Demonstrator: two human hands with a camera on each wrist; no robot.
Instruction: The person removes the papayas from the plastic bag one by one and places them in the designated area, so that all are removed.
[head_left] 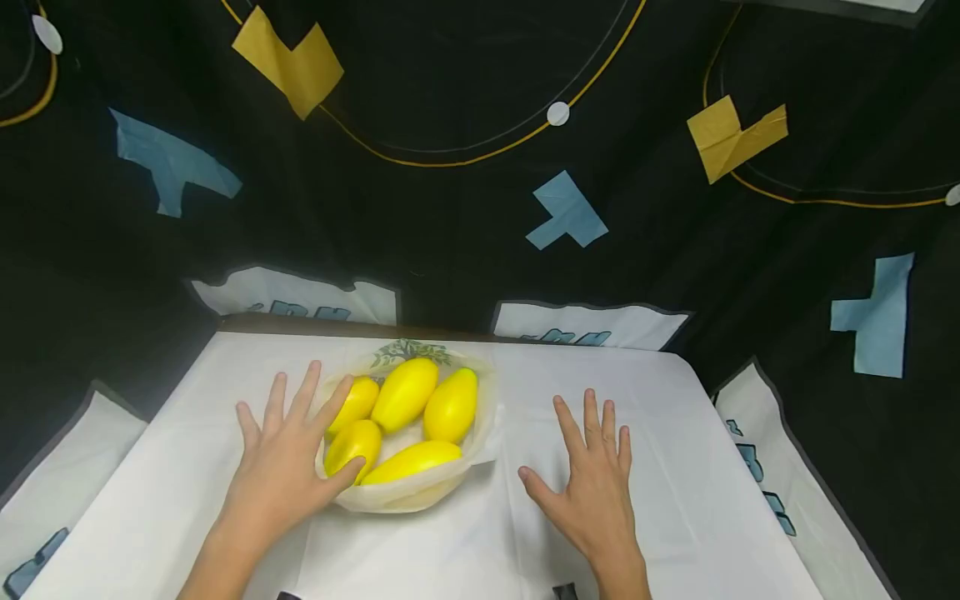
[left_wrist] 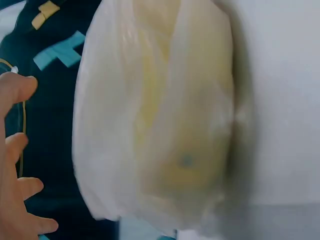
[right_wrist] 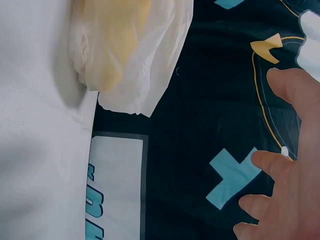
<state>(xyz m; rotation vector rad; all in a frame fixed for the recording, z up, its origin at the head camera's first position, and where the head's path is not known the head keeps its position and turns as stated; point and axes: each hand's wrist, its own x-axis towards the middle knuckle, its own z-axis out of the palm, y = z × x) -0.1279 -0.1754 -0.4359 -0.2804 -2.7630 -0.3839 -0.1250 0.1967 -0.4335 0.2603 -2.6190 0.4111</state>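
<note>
A pale, translucent plastic bag (head_left: pixel 408 498) stands with its mouth spread wide on the white table, a printed green tree on its far side. Inside it lie several yellow mangoes (head_left: pixel 405 395), smooth and oval. My left hand (head_left: pixel 281 467) hovers at the bag's left side with fingers spread, overlapping the bag's left rim in the head view; whether it touches the bag I cannot tell. To the right of the bag, apart from it, my right hand (head_left: pixel 592 492) is held with fingers spread and nothing in it. Both wrist views show the bag's side wall, mangoes showing through faintly.
The white table (head_left: pixel 660 417) has a dark back edge. Behind it hangs a black cloth (head_left: pixel 450 233) with blue and yellow patches and curved lines. White lettered panels (head_left: pixel 592 325) show beyond the table's edges. Small dark objects (head_left: pixel 566 591) lie at the near edge.
</note>
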